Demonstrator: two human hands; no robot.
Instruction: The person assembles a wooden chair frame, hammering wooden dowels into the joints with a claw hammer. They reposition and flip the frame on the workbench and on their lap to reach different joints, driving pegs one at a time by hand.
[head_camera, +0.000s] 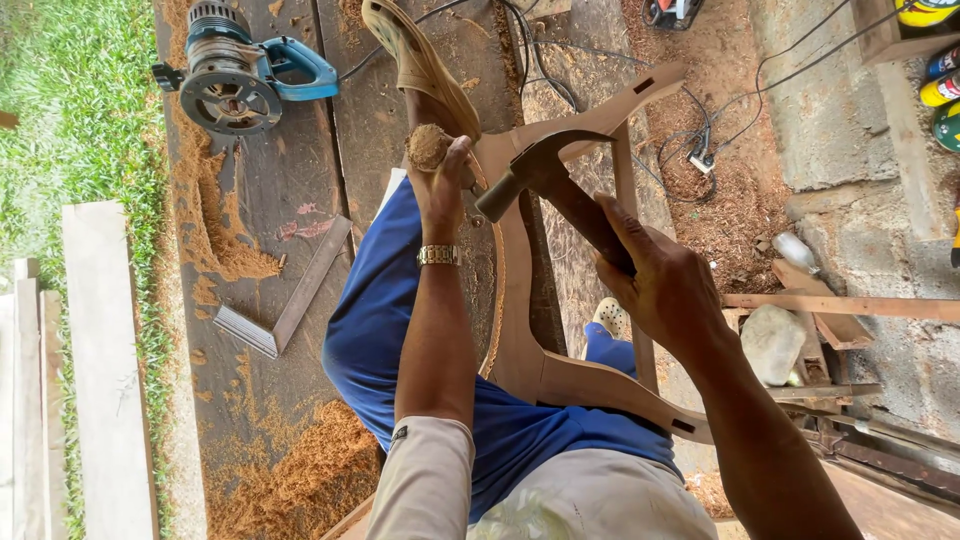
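Observation:
My right hand (662, 282) grips the wooden handle of a claw hammer (545, 170), whose dark steel head hangs over a curved wooden furniture frame (520, 350) resting across my blue-trousered leg. My left hand (443, 185) is closed around a small clump of sawdust or fibre (428, 146) and pressed against the upper part of the frame, close to the hammer's face. A metal wristwatch (439, 255) sits on my left wrist. My sandalled foot (418, 60) rests on the workbench beyond the frame.
A blue power router (238, 75) lies at the bench's far left, with a metal try square (285, 305) and piles of sawdust (300, 470) on the planks. Cables and a power strip (702, 155) lie on the ground right. Planks lie on the grass, left.

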